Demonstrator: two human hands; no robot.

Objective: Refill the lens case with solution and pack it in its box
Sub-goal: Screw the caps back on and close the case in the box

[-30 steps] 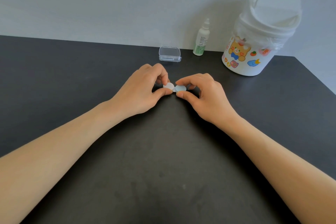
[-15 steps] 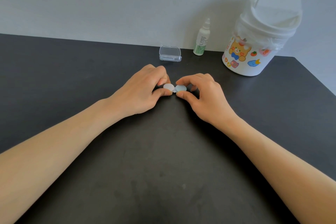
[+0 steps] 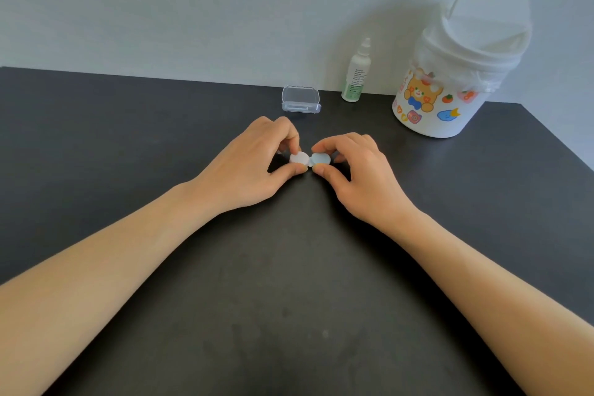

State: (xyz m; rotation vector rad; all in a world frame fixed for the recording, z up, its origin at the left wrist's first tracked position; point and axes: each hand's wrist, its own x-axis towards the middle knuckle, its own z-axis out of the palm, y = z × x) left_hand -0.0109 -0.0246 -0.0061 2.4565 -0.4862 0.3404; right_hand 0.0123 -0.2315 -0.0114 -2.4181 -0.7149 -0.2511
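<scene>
A small plastic lens case (image 3: 310,159) with two round caps, one white and one pale blue, sat on the matte black table (image 3: 128,138) between the two hands. The left hand (image 3: 247,167) pinched the white cap: its thumb lay against the cap's near edge and its curled forefinger against the far edge, the other fingers folded in behind. The right hand (image 3: 356,170) pinched the blue cap the same way, thumb on the near side, bent forefinger on the far side, remaining fingers curled toward the palm. The thumb tips of the two hands sat just apart, with the joint between the caps showing in the gap. Whether the caps were screwed tight or loose could not be told.

Beyond the left fingertips, well apart from them, stood a small clear plastic hinged box (image 3: 301,100), closed as far as could be seen. Beyond the right forefinger and farther back, against the pale wall, a slim white dropper bottle with a green label (image 3: 356,74) stood upright. To the outside of the right knuckles, well apart, stood a white plastic bin with a swing lid and cartoon bear stickers (image 3: 450,74), a white liner folded over its rim. Both bare forearms reached in from the near edge of the table.
</scene>
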